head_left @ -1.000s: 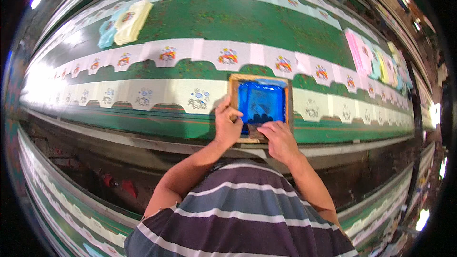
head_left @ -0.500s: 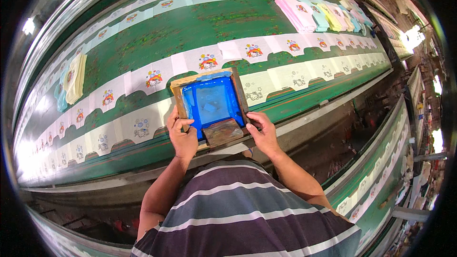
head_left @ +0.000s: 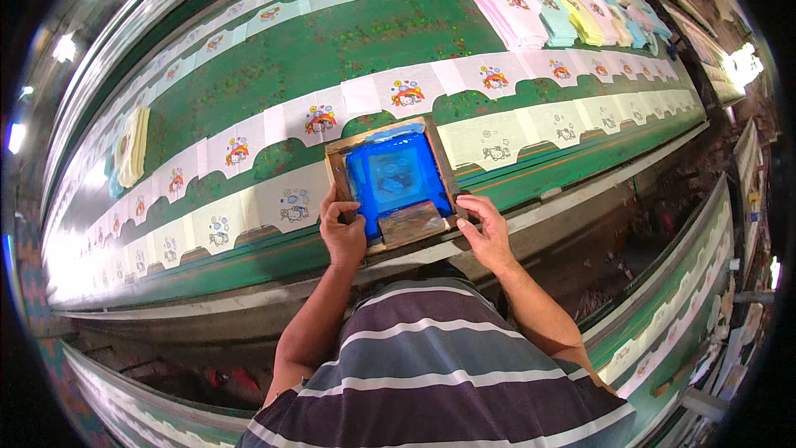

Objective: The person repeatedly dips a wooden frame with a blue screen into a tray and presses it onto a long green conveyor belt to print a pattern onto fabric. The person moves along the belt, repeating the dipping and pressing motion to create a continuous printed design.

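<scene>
A wooden screen-printing frame (head_left: 448,159) with wet blue ink (head_left: 400,148) inside lies over the near row of pale cloth pieces (head_left: 249,222). A flat brown wooden squeegee (head_left: 412,224) leans at the frame's near side, its lower edge in the ink. My left hand (head_left: 342,230) grips the near left corner, fingers curled round the wood. At the near right corner, my right hand (head_left: 485,231) pinches the frame between thumb and fingers. Through the mesh a faint pattern shows. Whether the frame rests fully on the cloth I cannot tell.
The long green table (head_left: 348,41) carries rows of cloth pieces, the middle row with coloured prints (head_left: 321,120). Folded pink, blue and yellow cloths (head_left: 507,15) are stacked at the far right, yellow ones (head_left: 133,148) at the left. Another printing table (head_left: 663,340) stands at the lower right.
The frame has shifted left along the near row, uncovering more of the cloth piece on its right. Both hands keep their hold. My view has also moved left along the table.
</scene>
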Demonstrator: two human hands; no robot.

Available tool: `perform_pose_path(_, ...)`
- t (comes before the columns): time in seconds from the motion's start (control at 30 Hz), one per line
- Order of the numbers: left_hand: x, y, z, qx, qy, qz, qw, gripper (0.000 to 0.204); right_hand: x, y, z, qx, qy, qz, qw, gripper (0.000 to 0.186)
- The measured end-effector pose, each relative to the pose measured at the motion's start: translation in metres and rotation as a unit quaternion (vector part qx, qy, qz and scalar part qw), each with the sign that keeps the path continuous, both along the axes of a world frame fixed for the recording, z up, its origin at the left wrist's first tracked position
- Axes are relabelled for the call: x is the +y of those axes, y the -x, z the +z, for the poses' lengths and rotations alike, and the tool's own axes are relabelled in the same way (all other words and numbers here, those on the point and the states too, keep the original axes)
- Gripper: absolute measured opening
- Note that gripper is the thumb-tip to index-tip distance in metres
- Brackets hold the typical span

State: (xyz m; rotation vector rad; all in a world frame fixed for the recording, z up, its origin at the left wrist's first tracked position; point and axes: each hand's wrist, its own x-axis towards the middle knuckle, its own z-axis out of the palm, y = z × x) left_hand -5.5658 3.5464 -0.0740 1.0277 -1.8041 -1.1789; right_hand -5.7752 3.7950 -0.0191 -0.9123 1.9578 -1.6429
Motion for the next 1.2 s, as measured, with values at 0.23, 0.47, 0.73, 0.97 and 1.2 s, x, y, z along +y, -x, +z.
perform_pose_path(0.23,0.003,-0.001,0.004,0.045,-0.061,0.003,0.997,0.022,-0.005,0.001,0.022,0.235,-0.006,0.055,0.97,0.032)
perform_pose_path(0.47,0.003,0.001,0.004,0.033,-0.036,-0.003,0.999,0.021,-0.044,-0.013,0.037,0.404,-0.046,0.213,0.888,0.038)
perform_pose_path(0.73,0.005,0.003,0.003,0.02,-0.038,-0.003,0.999,0.019,-0.072,-0.009,0.046,0.432,-0.116,0.275,0.851,0.039)
perform_pose_path(0.97,0.005,0.003,-0.01,0.03,-0.059,-0.002,0.998,0.019,-0.066,0.001,0.054,0.36,-0.166,0.289,0.872,0.045)
perform_pose_path(1.2,0.007,0.006,-0.014,0.073,-0.087,0.0,0.994,0.025,-0.061,-0.007,0.041,0.406,-0.119,0.258,0.869,0.051)
